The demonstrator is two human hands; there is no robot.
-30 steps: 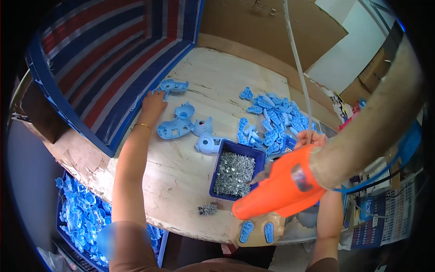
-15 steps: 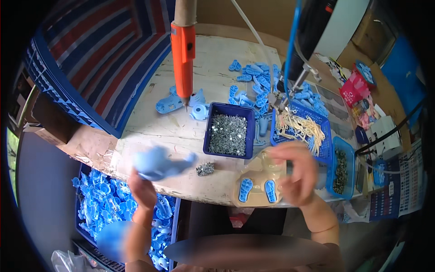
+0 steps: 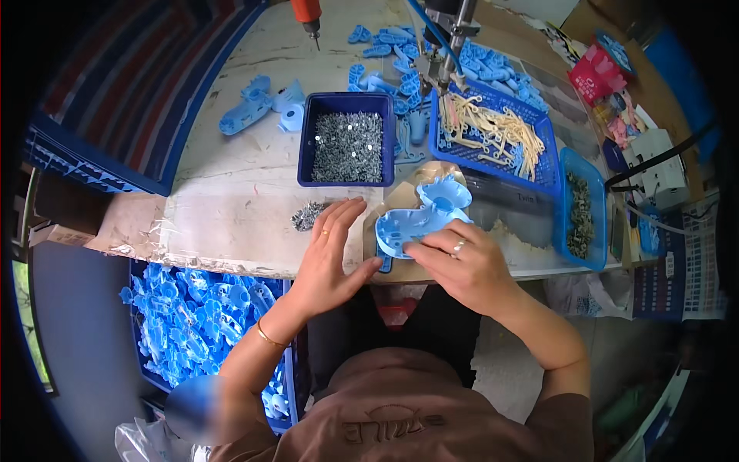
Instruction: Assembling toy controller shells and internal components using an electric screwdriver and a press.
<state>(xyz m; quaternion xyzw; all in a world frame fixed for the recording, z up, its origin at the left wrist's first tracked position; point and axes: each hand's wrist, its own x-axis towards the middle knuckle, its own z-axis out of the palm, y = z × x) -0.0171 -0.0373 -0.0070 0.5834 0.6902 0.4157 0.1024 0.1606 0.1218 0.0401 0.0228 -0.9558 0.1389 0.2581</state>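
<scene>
A light-blue hollow plastic shell (image 3: 412, 224), its inside facing up, lies over the tan fixture (image 3: 402, 185) at the table's front edge. My right hand (image 3: 469, 266) pinches the near rim of this shell between thumb and fingers. To its left, my left hand (image 3: 332, 254) is spread, fingers stretched out and thumb apart, with nothing in it. Its fingertips are beside a small heap of screws (image 3: 308, 216). A blue foot-shaped piece (image 3: 384, 262) shows partly under the shell; the rest of the fixture is covered.
Behind my hands stand a dark-blue bin (image 3: 306, 146) of screws and a blue basket (image 3: 500, 171) of cream-coloured strips. An orange electric screwdriver (image 3: 307, 11) hangs above. A crate (image 3: 290, 377) of blue shells sits at lower left, a blue tray (image 3: 583, 262) at right.
The blue shell has moved from my left hand at the left onto the fixture, where my right hand grips it. My left hand has come rightward and opened. The whole view has tilted down.
</scene>
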